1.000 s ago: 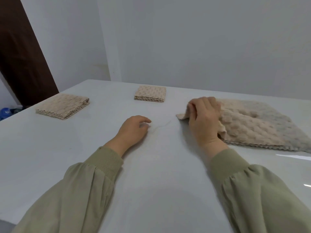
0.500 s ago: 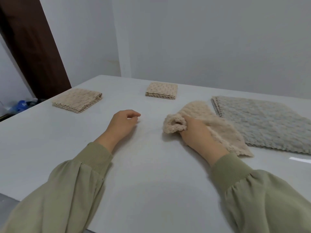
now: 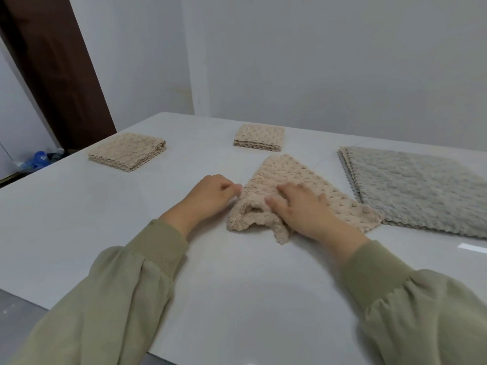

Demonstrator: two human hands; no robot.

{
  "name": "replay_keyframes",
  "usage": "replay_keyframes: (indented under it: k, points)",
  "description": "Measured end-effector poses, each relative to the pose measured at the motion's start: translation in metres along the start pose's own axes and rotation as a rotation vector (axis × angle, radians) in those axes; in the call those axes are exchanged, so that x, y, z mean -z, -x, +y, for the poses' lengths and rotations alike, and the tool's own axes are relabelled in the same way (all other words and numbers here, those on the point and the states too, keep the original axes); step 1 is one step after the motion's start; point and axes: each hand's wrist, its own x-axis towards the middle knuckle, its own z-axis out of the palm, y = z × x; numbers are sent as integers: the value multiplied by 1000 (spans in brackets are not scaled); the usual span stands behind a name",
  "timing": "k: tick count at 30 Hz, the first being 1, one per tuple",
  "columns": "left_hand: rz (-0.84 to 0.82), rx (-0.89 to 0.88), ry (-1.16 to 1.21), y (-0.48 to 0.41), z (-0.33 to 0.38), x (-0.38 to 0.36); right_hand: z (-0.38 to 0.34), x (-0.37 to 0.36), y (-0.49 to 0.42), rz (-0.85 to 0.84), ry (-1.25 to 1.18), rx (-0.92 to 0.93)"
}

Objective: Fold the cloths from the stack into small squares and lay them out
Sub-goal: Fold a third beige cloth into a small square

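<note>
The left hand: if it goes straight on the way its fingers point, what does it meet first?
The beige cloth. The left hand points straight at its crumpled edge, which the right hand presses down. Whether the fingers touch it is unclear.

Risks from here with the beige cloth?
1. The beige waffle-textured cloth is bunched at its near end beside the right hand; folding before flattening may give a lopsided square.
2. Its right corner seems to touch the stack of flat grey cloths; dragging it could pull the top one askew.
</note>
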Motion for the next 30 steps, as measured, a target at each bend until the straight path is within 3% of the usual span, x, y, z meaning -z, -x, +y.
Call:
replay_keyframes:
  k: [2,5,10,13,18,23,26,28,30]
  points:
    - [-24,-60,-89,2,6,-7,3,-10,-1,-44,152,22]
    - [-46,-89,-114,4,14,-14,5,-7,0,-45,137,97]
    - [92,95,261,7,19,-2,15,9,-3,-176,97,137]
    - [32,196,590,12,20,6,18,13,-3,-207,115,101]
    - [10,242,745,12,15,6,7,23,-1,-190,96,24]
    - [234,296,489,4,0,17,5,2,1,12,211,129]
    - [398,295,-120,5,-17,28,12,3,0,234,309,143]
    - [410,176,-315,6,-21,26,14,1,0,404,255,152]
    - [407,-23,-276,7,-14,18,11,-3,3,536,127,183]
